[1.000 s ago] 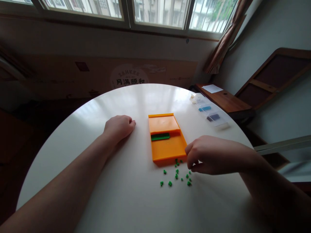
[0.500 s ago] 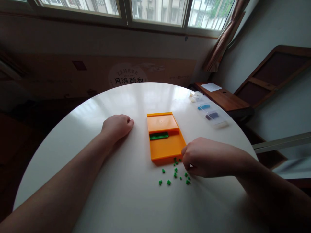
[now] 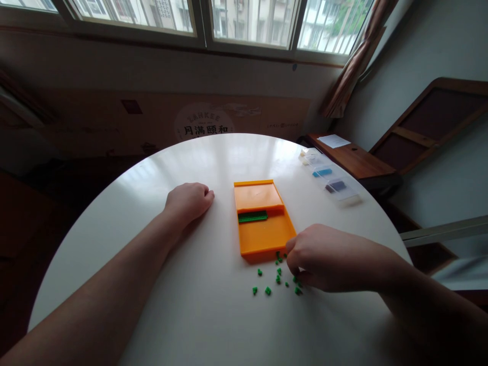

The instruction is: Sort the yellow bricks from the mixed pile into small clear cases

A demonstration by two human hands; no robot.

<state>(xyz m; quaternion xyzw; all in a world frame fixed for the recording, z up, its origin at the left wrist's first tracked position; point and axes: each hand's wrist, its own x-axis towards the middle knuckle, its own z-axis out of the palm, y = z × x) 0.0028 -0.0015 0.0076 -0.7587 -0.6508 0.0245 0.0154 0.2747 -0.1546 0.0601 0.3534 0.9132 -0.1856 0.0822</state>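
An orange tray (image 3: 263,240) lies on the white table, with a row of joined small green blocks (image 3: 252,217) along its upper inner edge. Several loose small green blocks (image 3: 268,291) are scattered in front of the tray. My right hand (image 3: 324,254) is at the tray's near right corner, its fingers pinched together low over the right side of the loose blocks. Whatever its fingertips hold is hidden. To the left of the tray, my left hand (image 3: 189,201) rests on the table, its fingers curled in and nothing visible in them.
A clear compartment box (image 3: 346,197) with blue and dark pieces sits at the table's right rear. Beyond the round white table (image 3: 183,315) stand a small wooden desk (image 3: 354,160) with paper on it and a large cardboard panel (image 3: 152,122) under the window.
My right hand has shifted slightly nearer to me, and its fingers now partly cover loose green blocks on the right. My left hand stays in place; the view has tilted a little.
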